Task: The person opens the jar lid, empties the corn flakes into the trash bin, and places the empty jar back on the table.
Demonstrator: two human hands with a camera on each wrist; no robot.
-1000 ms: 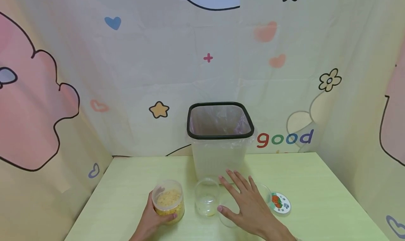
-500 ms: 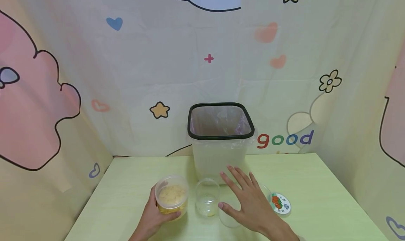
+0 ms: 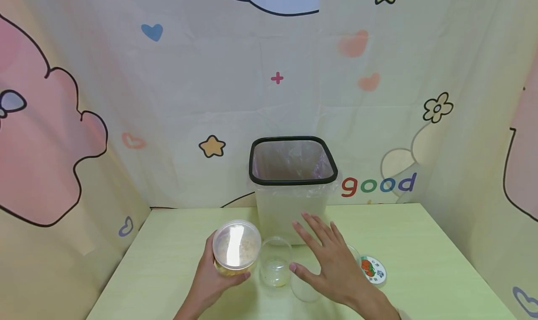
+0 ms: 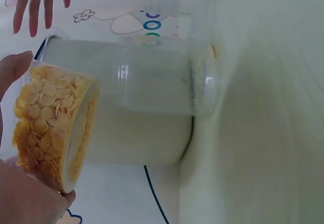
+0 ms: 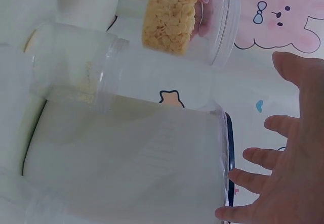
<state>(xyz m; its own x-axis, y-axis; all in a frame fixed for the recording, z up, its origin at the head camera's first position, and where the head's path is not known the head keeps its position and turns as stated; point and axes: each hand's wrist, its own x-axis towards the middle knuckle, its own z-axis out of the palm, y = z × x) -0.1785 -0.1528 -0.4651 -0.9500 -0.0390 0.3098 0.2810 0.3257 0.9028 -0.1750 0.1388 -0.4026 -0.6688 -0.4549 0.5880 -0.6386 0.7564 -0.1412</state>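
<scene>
My left hand grips a clear plastic jar partly filled with yellow corn flakes. The jar is held off the table, and a bright glare covers its round top. My right hand hovers with fingers spread, holding nothing; in the right wrist view its fingers are apart from the jar. Between the hands stands a clear jar with a few crumbs in its bottom. Beneath the right hand two more clear round containers are partly hidden.
Behind the jars stands a pale bin with a black rim and a plastic liner. At the right a round white disc with an orange picture lies on the pale green table. A printed cloth encloses the table.
My left hand has raised the corn flake jar and brought it rightward, closer to the clear jar, tilting its top into view. My right hand has risen slightly, still spread.
</scene>
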